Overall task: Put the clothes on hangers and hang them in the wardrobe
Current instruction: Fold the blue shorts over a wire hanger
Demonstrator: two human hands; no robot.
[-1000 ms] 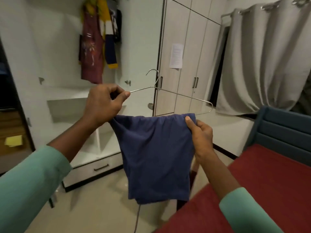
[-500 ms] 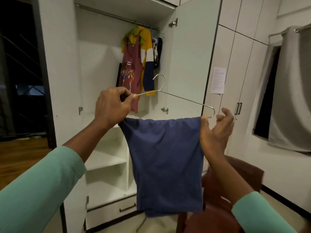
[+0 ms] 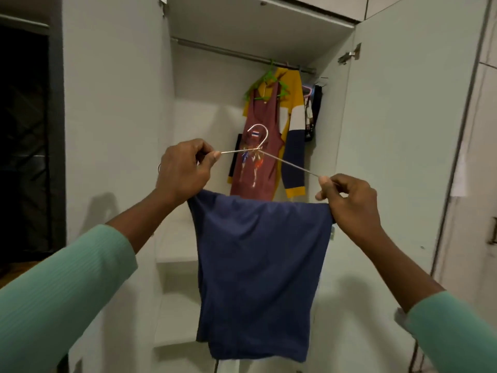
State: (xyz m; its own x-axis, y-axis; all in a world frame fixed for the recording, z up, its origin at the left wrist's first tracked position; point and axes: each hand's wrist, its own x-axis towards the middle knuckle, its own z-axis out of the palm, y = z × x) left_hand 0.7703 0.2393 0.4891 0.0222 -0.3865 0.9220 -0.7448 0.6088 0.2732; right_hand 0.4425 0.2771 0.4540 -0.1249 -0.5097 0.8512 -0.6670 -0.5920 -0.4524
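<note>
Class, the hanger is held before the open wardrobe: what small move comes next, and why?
Probably raise the thin metal wire hanger to the grey wardrobe rail: the navy blue garment drapes it, left hand and right hand pinch its arms, its hook below the rail.

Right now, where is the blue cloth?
In the head view, the blue cloth hangs at centre over the hanger, between the left hand and right hand, in front of the open wardrobe and below the maroon top.
</note>
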